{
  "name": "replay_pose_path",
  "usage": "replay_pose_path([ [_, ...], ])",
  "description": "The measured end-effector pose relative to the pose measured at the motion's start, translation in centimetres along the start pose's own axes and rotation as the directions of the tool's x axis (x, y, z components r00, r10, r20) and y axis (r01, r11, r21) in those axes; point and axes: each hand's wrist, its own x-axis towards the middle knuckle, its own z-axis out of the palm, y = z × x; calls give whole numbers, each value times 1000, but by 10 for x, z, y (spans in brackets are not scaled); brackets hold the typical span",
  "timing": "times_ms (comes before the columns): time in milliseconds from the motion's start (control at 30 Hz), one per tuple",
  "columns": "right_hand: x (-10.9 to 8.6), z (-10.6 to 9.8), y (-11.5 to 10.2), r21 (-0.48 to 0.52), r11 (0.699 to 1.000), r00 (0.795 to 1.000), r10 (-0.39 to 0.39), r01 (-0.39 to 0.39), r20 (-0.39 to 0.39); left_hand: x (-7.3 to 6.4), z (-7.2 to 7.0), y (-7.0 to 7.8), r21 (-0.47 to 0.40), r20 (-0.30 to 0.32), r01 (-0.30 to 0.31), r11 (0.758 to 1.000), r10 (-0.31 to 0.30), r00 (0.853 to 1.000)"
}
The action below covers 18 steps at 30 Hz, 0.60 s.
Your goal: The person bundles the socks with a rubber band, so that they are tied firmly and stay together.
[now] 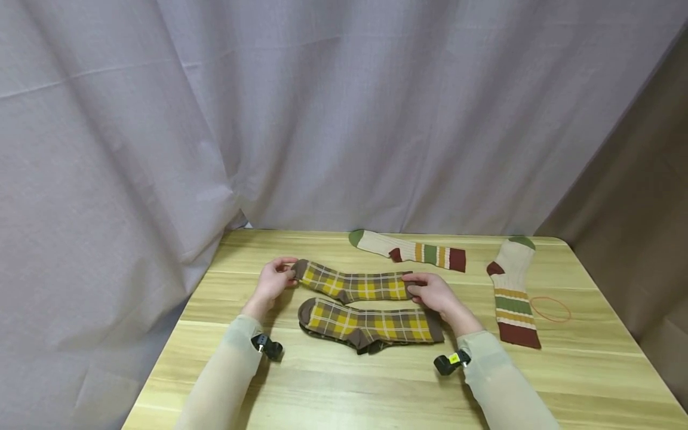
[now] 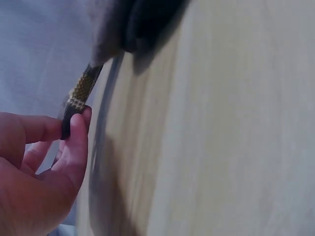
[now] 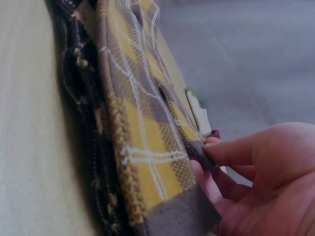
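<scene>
on my head feed, the person's left hand pinches the brown toe of the farther plaid sock, and the right hand pinches its cuff, so i see that yellow-and-brown sock stretched crosswise between the two. on the near side of it lies the nearer plaid sock, toe to the left, with a dark layer showing along its lower edge. both are over the wooden table. at the back i have a striped sock with a green toe, lying crosswise; a second striped sock lies to the right, cuff toward the person, and a thin red loop rests just beside it. a grey curtain hangs behind.

on my left wrist feed, the thumb and fingers close around the dark toe end of the farther plaid sock, held up off the tabletop. a dark shape at the top is too blurred for me to tell.

on my right wrist feed, the thumb and fingers grasp the brown cuff of the farther plaid sock. the nearer plaid sock fills the foreground, its cuff close to the hand, the dark layer underneath it. past them i catch a bit of green and cream knit.
</scene>
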Motion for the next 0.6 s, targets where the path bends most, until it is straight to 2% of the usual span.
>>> replay_pose_path([
  [167,-1,-4,-5,62,998,999,-21,22,-29,-4,0,7,-27,-11,-13,1000,13,1000],
  [433,-16,-15,-16,112,989,995,-89,93,-40,-14,-3,22,74,-21,-31,997,32,999],
  [600,-32,-21,-21,143,983,994,-106,111,-41,-27,-2,29,27,-24,-30,999,30,999],
])
